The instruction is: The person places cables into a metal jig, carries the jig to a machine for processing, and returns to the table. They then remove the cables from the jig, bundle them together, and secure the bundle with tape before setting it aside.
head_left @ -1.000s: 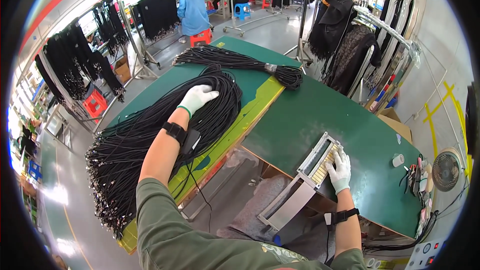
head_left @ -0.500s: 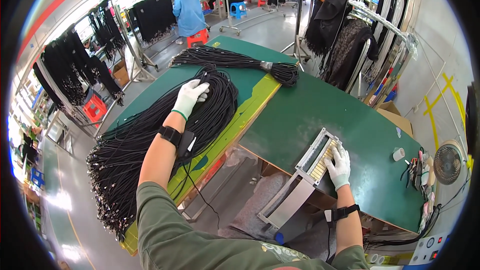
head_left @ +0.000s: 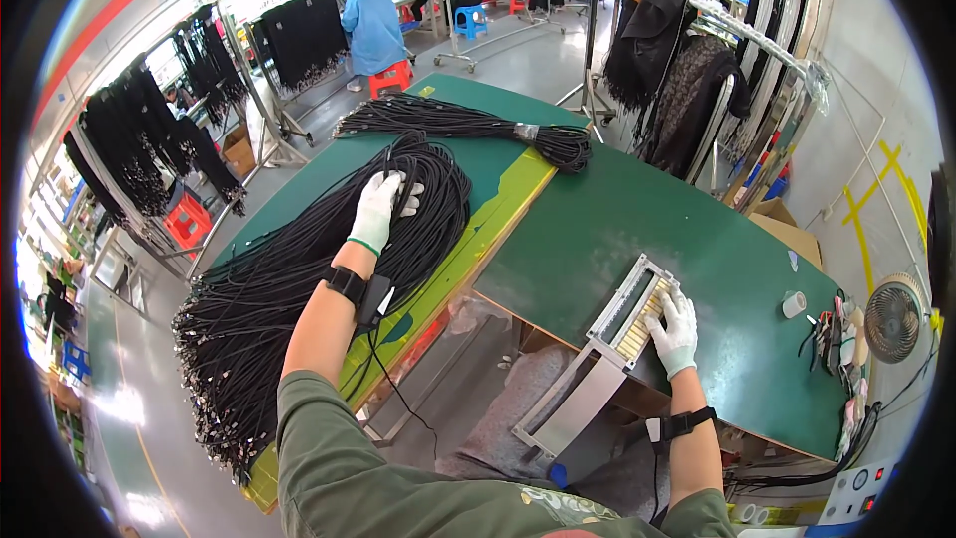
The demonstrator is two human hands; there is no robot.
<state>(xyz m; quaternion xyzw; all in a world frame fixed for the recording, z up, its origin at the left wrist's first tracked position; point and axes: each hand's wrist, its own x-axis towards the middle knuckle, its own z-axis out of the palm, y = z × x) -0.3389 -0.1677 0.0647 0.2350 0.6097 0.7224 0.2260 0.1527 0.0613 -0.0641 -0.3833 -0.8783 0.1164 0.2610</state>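
My left hand (head_left: 380,207), in a white glove, lies on the looped end of a large bundle of black cables (head_left: 329,224). Its fingers are apart among the loops, with no single cable visibly pinched. Metal connector ends show along the bundle's lower left side. My right hand (head_left: 676,333), also gloved, rests with thumb and fingers spread on the right side of a narrow metal fixture (head_left: 609,324). Tan, block-like pieces (head_left: 635,336) sit in a row along that fixture, partly under the fingers. A metal chute (head_left: 578,403) slopes from its near end past the table edge.
A second tied cable bundle (head_left: 458,125) lies at the back of the green table (head_left: 558,239). At right are a tape roll (head_left: 794,305), pliers (head_left: 819,339) and a fan (head_left: 893,320). Racks (head_left: 687,80) of dark goods stand behind; a person in blue (head_left: 372,32) sits farther off.
My left hand has moved down slightly, away from the top of the cable loops toward me. My right hand and the metal fixture remain where they were.
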